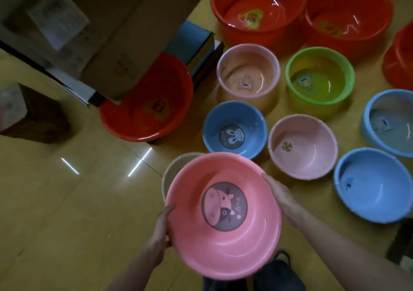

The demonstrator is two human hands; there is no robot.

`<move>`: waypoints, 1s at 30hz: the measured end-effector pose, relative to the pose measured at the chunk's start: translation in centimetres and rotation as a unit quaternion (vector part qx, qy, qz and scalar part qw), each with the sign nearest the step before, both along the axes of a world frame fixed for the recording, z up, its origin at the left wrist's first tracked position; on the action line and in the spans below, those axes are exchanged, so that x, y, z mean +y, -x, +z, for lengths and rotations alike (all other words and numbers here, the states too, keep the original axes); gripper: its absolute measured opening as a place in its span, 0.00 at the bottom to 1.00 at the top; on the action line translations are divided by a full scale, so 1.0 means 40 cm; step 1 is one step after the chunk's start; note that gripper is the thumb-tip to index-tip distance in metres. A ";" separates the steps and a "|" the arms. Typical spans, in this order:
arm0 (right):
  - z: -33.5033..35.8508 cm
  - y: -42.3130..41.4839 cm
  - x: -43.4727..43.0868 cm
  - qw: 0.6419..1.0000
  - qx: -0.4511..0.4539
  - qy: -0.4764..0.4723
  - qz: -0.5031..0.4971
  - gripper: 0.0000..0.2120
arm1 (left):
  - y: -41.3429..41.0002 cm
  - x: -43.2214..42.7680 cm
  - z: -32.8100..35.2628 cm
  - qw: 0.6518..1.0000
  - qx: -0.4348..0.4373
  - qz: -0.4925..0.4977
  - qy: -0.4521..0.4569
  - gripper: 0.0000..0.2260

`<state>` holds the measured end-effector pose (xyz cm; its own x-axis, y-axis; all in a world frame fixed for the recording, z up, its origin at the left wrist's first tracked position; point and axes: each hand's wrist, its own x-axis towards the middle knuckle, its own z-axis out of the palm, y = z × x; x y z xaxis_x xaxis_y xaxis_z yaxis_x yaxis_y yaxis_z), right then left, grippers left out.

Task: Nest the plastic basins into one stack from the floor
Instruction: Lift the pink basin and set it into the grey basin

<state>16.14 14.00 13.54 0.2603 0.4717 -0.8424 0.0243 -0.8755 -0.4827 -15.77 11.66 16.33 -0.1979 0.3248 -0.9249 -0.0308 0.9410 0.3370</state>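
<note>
My left hand (159, 230) and right hand (282, 198) hold the pink basin (223, 241) over a cream basin (175, 169); the other basins (234, 116) sit unnested.

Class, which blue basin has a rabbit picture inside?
The small blue basin just beyond the held pink basin; only it shows a rabbit on a dark disc.
</note>
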 end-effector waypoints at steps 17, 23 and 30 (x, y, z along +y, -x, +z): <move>-0.071 0.104 0.070 0.998 0.036 0.025 -0.047 0.17 | 0.068 0.088 -0.040 0.998 0.050 -0.022 -0.018 0.11; -0.117 0.113 0.111 0.999 0.010 0.031 -0.043 0.12 | 0.054 0.124 -0.080 0.997 0.062 -0.010 -0.032 0.09; -0.187 0.135 0.145 0.997 0.050 0.052 -0.034 0.20 | 0.075 0.150 -0.148 0.997 0.076 0.003 -0.022 0.09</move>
<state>10.76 19.81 6.04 0.2004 0.3651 -0.9091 -0.0811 -0.9186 -0.3868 -18.76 17.67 10.40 -0.3367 0.3621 -0.8692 0.0172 0.9253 0.3788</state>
